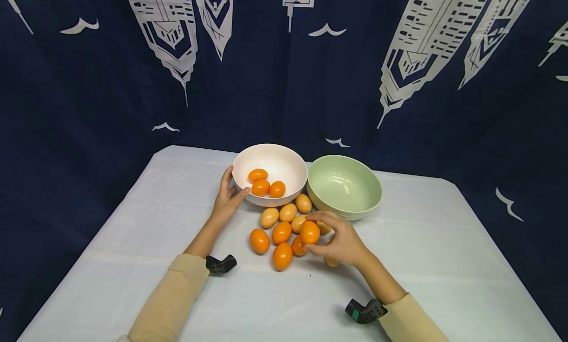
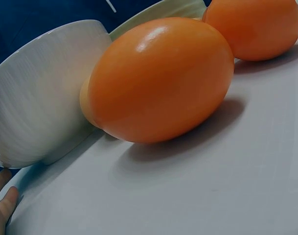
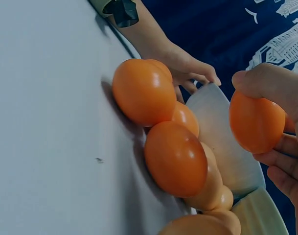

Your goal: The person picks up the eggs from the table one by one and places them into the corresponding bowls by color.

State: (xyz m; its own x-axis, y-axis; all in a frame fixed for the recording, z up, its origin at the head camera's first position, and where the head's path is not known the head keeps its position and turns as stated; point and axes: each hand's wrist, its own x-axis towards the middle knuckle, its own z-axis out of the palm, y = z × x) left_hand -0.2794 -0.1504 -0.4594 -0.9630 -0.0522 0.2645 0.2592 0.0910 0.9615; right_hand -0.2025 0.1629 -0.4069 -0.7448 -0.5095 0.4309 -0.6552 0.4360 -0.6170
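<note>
My right hand pinches a glossy orange egg between thumb and fingers, above the other eggs; the right wrist view shows this egg raised off the table. At the back, a white bowl has three orange eggs inside. My left hand holds this bowl at its left side, thumb near the rim and fingers round the outer wall. Before the bowls lie several loose orange eggs and several tan eggs, some partly hidden by my right hand.
A light green bowl with nothing in it stands right of the white bowl, close against it. White cloth covers the table. Behind hangs a dark blue curtain with white building prints. Each wrist wears a black device.
</note>
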